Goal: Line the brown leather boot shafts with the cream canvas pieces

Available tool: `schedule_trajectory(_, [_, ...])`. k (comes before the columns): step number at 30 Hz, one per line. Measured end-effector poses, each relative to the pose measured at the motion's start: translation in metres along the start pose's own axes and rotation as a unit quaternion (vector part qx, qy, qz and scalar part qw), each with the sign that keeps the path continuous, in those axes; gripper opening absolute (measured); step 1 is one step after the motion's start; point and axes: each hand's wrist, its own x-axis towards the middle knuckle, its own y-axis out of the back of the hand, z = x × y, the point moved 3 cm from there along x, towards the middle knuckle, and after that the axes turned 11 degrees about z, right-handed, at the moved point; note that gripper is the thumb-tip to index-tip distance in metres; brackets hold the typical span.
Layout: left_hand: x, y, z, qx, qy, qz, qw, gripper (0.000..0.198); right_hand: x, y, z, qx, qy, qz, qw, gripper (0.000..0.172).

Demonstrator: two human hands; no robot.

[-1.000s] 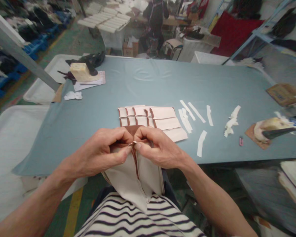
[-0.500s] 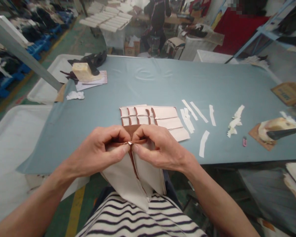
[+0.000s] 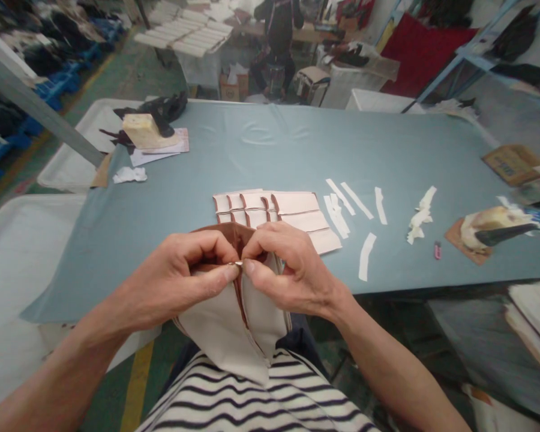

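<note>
My left hand (image 3: 198,273) and my right hand (image 3: 285,267) meet above my lap at the table's near edge. Both pinch the top edge of a cream-and-brown sewn piece (image 3: 216,330), thumbs toward me and fingers behind. A small whitish bit (image 3: 238,263) shows between the two thumb tips; it is too small to name. Below it a brown-edged slit runs down the piece, which hangs against my striped shirt. Just beyond my hands lies a stack of similar cream panels (image 3: 297,213) with brown edges and seams, partly covered by my fingers.
White strips (image 3: 357,200) are scattered right of the stack. A pink clip-like item (image 3: 438,250) and a glue-smeared container with a dark handle (image 3: 486,228) lie farther right. At the back left sits a yellowish block (image 3: 146,132) on papers. White bins (image 3: 18,270) stand at left; a person (image 3: 276,42) is behind.
The view has shifted slightly, so the table items appear a little farther left. My right hand has turned slightly and the brown top of the piece gapes more. Both pinches stay at the same edge.
</note>
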Motion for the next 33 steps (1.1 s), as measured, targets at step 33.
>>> schedule_trajectory(33, [-0.024, 0.015, 0.002, 0.146, -0.141, 0.075, 0.976, 0.018, 0.003, -0.027, -0.026, -0.184, 0.044, -0.100, 0.977, 0.017])
